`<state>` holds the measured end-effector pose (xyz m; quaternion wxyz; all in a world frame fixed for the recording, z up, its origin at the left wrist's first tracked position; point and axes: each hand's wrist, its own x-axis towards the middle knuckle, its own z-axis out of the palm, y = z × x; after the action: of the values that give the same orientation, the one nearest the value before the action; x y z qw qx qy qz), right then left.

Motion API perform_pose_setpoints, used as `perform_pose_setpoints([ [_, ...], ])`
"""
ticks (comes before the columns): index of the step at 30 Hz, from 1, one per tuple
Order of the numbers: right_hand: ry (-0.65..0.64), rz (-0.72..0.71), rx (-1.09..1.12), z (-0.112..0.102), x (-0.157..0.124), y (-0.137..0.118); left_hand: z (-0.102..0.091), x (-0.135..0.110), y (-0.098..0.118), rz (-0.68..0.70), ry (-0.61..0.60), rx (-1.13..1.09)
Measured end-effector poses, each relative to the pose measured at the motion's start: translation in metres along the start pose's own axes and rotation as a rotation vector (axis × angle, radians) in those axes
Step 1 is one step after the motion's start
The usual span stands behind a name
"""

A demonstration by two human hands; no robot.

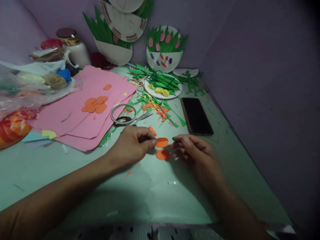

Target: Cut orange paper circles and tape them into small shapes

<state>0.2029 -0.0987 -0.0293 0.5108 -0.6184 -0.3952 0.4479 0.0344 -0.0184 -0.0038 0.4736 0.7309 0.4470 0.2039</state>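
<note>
My left hand point(138, 142) pinches the edge of an orange paper oval point(162, 142) between thumb and fingers, a little above the table. Just below it, a second orange paper oval point(162, 155) lies flat on the pale green tabletop. My right hand point(195, 150) is to the right of both ovals, thumb pressed against the index finger; whatever it may hold is too small and dim to make out. Beyond my left hand lies an orange paper scrap point(152, 130). Scissors point(140, 118) with dark handles and a roll of tape point(123, 114) rest near that hand.
Pink sheets point(77, 80) carry several orange ovals point(96, 104) at the left, beside plastic bags point(37, 83). A phone point(197, 116) lies at the right. Behind are paper scraps point(160, 108), a plate point(147, 90) of green strips, and decorated paper plates point(164, 50) against the wall.
</note>
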Motion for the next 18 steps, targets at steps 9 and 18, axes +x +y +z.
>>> perform_pose_setpoints([
  [9,-0.081,-0.14,-0.068,0.008,-0.0031,-0.0021,0.0079,-0.0045,-0.0043,-0.029,-0.119,-0.068],
  [18,-0.058,-0.317,-0.213,0.0044,-0.0066,-0.0018,0.0094,-0.0064,-0.004,-0.019,-0.125,-0.056],
])
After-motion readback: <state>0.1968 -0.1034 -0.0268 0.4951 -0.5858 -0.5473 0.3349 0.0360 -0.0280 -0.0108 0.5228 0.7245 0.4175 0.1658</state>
